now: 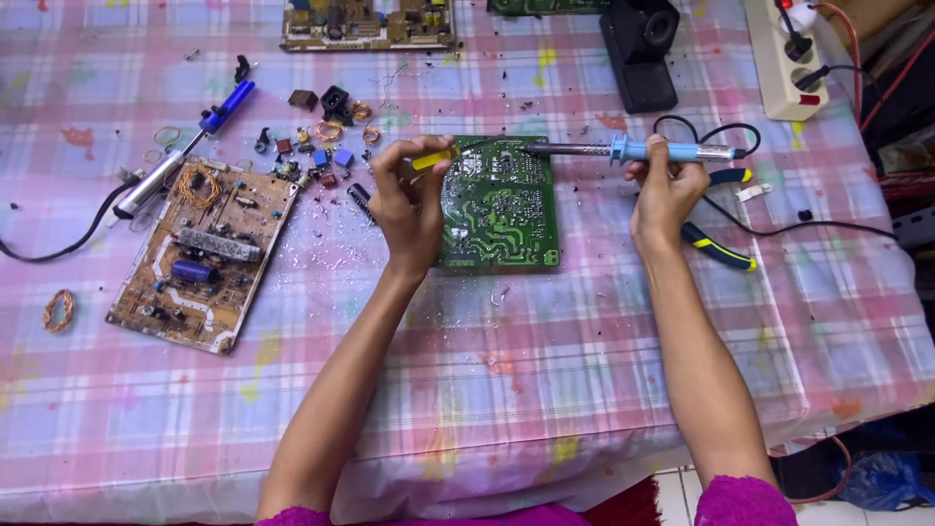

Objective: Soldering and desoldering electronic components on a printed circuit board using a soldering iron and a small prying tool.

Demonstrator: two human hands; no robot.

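The left hand [409, 200] has its fingers [426, 151] pinching a yellow-handled tool [429, 161], its tip aimed at the green board [499, 205], which lies flat on the surface [545, 351] just right of those fingers, solder side up. The right hand [667, 190] has its fingers [651, 168] wrapped round the blue grip of the iron [633, 150]; the metal shaft runs leftward from them, its tip over the board's top edge. The board looks stiff, thin and light, likely to slide on the cloth, so it is best held by its bare edges. The iron's shaft is probably hot: only the blue grip is safe. Pliers [719, 245] lie just below the right fingers.
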